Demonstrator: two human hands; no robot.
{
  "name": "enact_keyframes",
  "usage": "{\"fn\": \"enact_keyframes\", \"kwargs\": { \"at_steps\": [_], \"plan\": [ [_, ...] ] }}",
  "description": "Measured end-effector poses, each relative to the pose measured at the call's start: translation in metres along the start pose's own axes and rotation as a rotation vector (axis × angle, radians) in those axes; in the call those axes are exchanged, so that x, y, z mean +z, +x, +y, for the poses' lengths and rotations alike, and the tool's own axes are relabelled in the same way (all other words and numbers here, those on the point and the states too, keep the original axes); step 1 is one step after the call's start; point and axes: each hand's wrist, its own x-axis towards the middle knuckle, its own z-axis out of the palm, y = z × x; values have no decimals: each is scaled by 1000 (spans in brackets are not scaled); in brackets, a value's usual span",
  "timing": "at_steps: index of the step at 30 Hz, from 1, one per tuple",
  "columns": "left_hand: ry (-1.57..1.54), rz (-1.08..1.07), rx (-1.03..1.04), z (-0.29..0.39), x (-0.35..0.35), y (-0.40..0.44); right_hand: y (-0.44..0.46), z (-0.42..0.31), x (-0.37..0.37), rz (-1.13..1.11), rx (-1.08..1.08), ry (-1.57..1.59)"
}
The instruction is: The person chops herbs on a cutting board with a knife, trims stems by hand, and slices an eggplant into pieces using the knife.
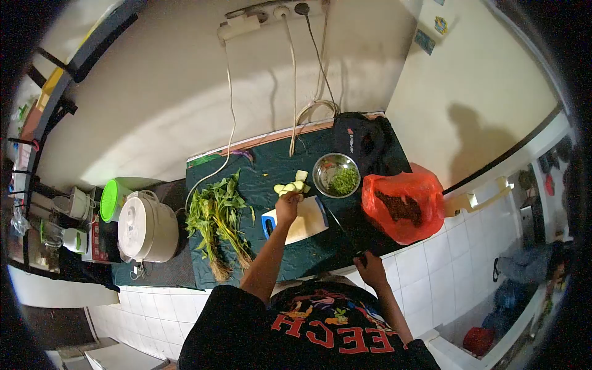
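My left hand [287,206] is closed over the top edge of the white cutting board with blue ends [306,223]. Its curled fingers touch several pale green vegetable pieces [291,187] and seem to grip one; the fingertips are partly hidden. In my right hand [371,271], near the table's front edge, is a knife [340,226], its thin blade pointing up and left toward the board. Behind the board's right side stands a steel bowl [319,184] holding chopped greens [343,182]. To the left lies a bunch of leafy greens with roots [217,213].
A red plastic bag [433,206] with dark contents sits at the table's right end, a black bag [357,140] behind the bowl. On the left are a white rice cooker [145,227] and a green basket [111,200]. Cables hang down the wall behind the dark green tablecloth [277,154].
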Motion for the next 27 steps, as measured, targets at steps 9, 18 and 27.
{"fn": "enact_keyframes", "kwargs": {
  "at_steps": [9, 18, 27],
  "plan": [
    [-132, 83, -287, -9, 1, -73, 16, -6, 25, -131, -46, -228],
    [-82, 242, -411, -20, 20, -89, 33, -36, 53, -315, 10, -210],
    [90, 109, -60, -12, 1, -99, 31, -69, 67, -308, -42, -276]
  ]
}}
